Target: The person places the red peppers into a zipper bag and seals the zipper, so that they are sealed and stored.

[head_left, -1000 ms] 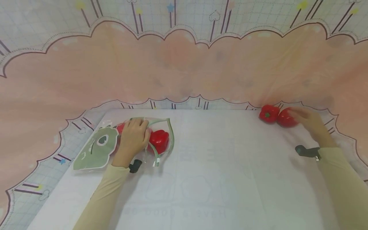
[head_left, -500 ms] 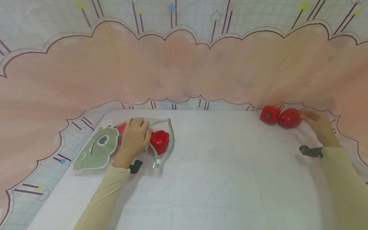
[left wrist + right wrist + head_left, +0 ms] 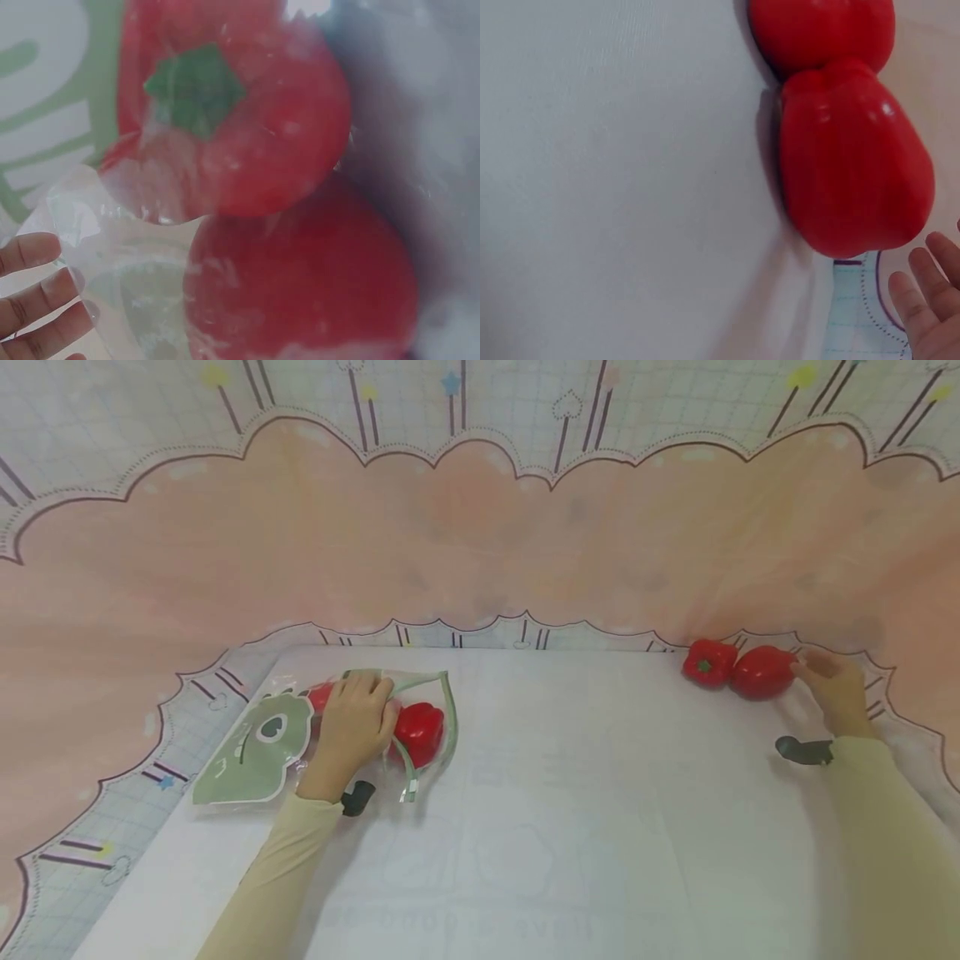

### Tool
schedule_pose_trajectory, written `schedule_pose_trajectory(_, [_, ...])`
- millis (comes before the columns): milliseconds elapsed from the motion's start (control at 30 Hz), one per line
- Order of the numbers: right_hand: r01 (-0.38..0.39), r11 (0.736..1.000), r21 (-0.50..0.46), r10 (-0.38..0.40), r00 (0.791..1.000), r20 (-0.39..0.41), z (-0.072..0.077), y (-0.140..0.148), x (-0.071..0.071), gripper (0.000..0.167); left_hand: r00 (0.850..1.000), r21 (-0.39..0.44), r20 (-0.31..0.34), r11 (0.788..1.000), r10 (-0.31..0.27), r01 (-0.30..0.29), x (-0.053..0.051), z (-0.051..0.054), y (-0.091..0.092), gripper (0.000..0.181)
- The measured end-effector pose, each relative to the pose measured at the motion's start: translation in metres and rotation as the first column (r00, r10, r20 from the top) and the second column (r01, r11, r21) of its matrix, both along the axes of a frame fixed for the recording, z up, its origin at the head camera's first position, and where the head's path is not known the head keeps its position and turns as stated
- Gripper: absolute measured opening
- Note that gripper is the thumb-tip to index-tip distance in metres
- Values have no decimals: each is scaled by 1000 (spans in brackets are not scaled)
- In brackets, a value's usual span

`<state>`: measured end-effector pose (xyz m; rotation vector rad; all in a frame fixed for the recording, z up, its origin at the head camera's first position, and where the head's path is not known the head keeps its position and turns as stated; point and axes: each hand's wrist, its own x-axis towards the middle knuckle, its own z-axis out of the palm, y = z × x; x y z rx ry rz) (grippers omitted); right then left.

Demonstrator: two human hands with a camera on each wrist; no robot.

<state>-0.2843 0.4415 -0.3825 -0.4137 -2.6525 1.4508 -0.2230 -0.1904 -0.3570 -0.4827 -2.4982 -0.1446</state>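
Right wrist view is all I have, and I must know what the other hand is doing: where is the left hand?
Observer: In the head view, the left hand rests on a clear bag with a green print.
Operator: Can you make out anything inside?
Observer: Yes, a green-stemmed red pepper shows through the clear plastic in the left wrist view.
Operator: I see two more over here, but no stem on either. Is there one?
Observer: Yes, the head view shows a green stem on the pepper farther from the right hand.
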Motion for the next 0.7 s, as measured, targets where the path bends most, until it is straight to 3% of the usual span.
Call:
schedule_pose_trajectory(300, [-69,998,-5,69,993,98,-7,10,-2,92,1000,-1,21,1000,2,-2,2,4,3,30])
schedule_pose_trajectory(700, [-110,987,114,98,989,107,-9,15,3,86,1000,-4,21,1000,4,-4,1,3,3,30])
